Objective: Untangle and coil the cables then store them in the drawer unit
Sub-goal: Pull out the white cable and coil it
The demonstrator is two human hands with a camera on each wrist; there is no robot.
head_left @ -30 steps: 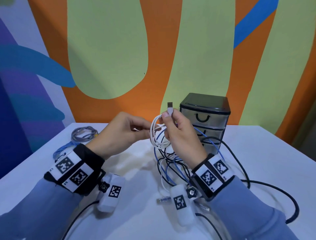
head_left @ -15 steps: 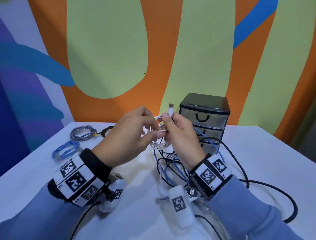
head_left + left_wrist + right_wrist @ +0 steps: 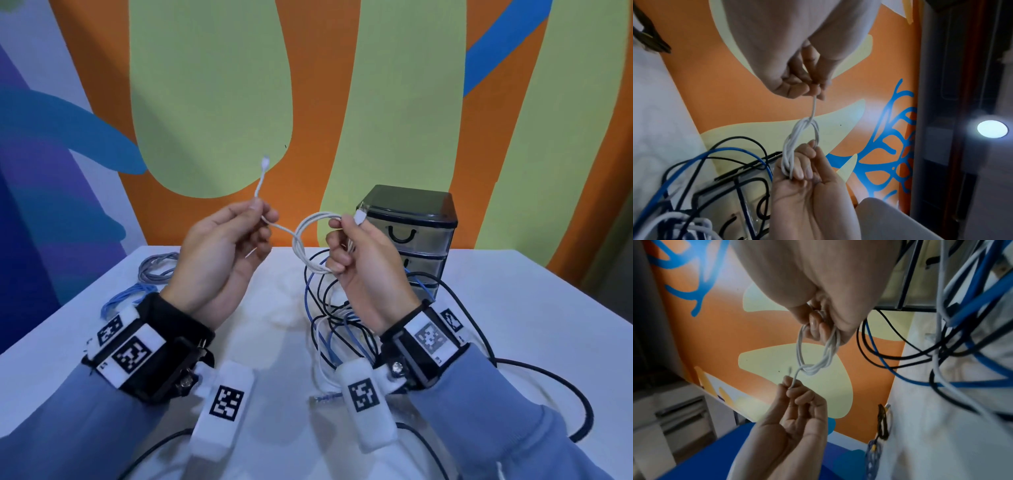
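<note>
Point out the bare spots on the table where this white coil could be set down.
Bare tabletop lies right of the drawer unit, beyond the black cable. Another bare strip runs between the wrists. Crowded: the cable tangle before the drawers, and the grey coil and blue coil far left.

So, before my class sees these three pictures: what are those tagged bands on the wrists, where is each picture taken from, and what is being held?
No machine here: a person works bare-handed. The bands carry small cameras. One picture comes from the head, one from each wrist. The right hand grips a coiled white cable; the left hand pinches its loose end. On the white table stand a small drawer unit, a tangle of black, blue and white cables, and, far left, coiled grey and blue cables.
</note>
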